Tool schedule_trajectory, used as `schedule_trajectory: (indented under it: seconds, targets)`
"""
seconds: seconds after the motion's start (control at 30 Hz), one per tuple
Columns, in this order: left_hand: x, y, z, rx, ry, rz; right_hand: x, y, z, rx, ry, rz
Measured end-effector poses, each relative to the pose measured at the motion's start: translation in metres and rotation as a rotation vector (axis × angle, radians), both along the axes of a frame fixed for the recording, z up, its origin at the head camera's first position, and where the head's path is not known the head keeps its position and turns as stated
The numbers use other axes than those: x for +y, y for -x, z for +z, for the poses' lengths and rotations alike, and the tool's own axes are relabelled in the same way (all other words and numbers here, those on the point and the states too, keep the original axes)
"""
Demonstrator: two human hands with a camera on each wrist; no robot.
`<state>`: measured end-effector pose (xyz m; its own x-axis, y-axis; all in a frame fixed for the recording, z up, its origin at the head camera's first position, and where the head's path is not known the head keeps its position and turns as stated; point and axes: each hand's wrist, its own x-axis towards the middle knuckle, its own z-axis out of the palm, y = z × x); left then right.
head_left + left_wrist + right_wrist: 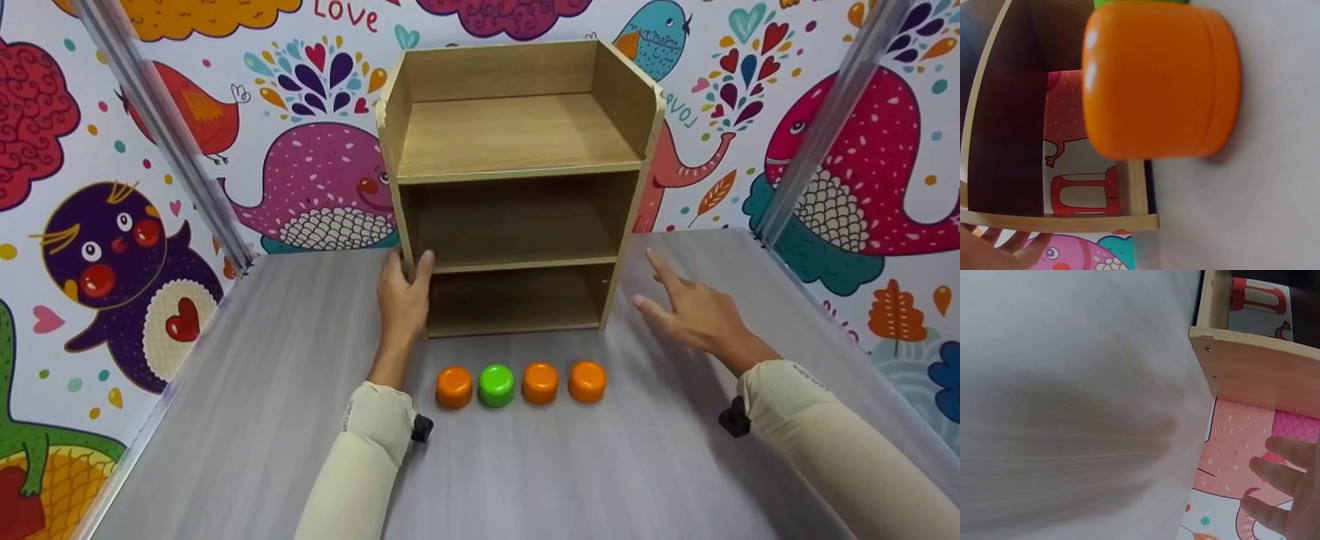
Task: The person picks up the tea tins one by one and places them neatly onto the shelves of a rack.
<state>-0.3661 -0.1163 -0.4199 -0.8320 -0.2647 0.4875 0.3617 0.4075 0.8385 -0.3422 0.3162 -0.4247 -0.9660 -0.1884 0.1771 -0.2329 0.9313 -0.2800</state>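
A small wooden shelf unit (517,135) with an open top and two compartments stands upright on the table in the head view. My left hand (403,300) grips its left side panel low down, thumb at the front edge and fingers along the outer face. Off the right side of the unit, my right hand (694,311) is held with fingers spread and holds nothing; its fingers (1278,475) are apart from the panel in the right wrist view. In front of the unit sit three rounded orange plastic pieces and a green plastic piece (496,386) in a row.
The leftmost orange piece (1157,84) looms close in the left wrist view. Grey table (300,420) surface surrounds the unit. Behind it runs a cartoon-printed wall (315,187), with metal posts (825,127) at the left and right corners.
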Motion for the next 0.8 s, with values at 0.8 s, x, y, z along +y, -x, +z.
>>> schedule_trajectory:
  seconds: [0.8]
  targets:
    - [-0.004, 0.003, -0.001, -0.017, 0.041, -0.014, 0.005, -0.012, -0.010, -0.024, -0.008, 0.000]
